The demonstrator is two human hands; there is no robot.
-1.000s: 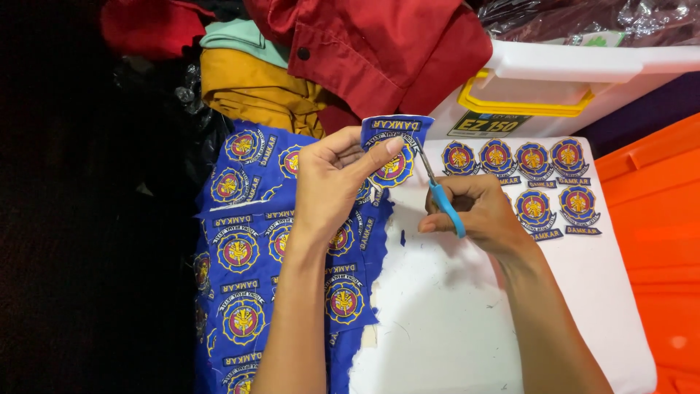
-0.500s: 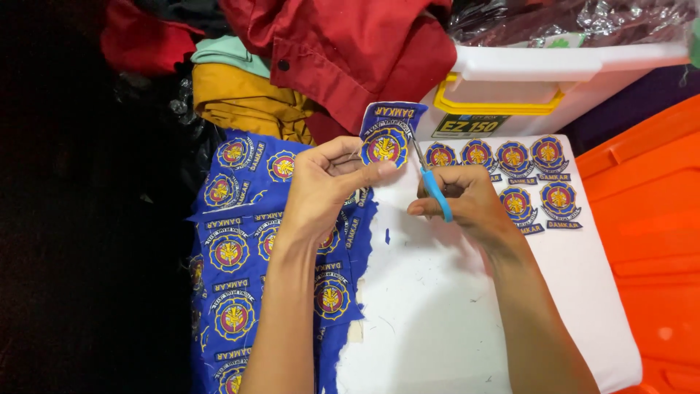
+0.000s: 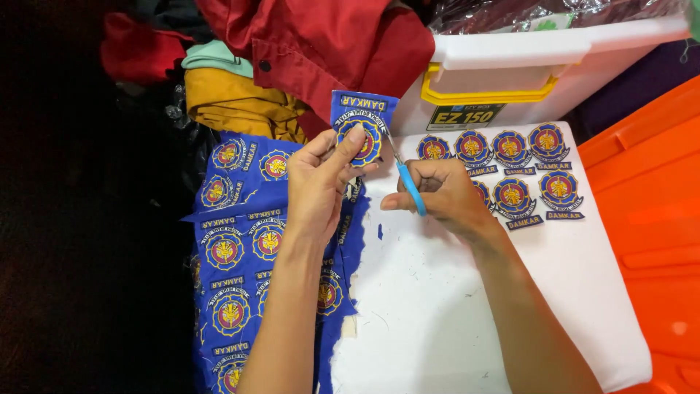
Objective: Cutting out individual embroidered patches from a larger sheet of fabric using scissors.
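I have my left hand pinched on a blue patch piece, thumb laid over its round gold-and-red emblem, the square of cloth held up above the far edge of the white lid. My right hand is closed around small scissors with blue handles; the thin blades point up and left, and their tips meet the right edge of the patch. The two hands sit close together, just apart, with the scissors bridging them.

Under my left forearm a long blue sheet of uncut emblems hangs off the lid's left side. Beyond my right hand, cut badges lie in two rows on the lid, each with a small label strip below it; my knuckles cover part of the nearer row. A tiny blue scrap lies on the lid near my right thumb.

Behind stands a white box with a yellow latch. A red garment and a mustard cloth are heaped at the upper left, and an orange bin sits at the right
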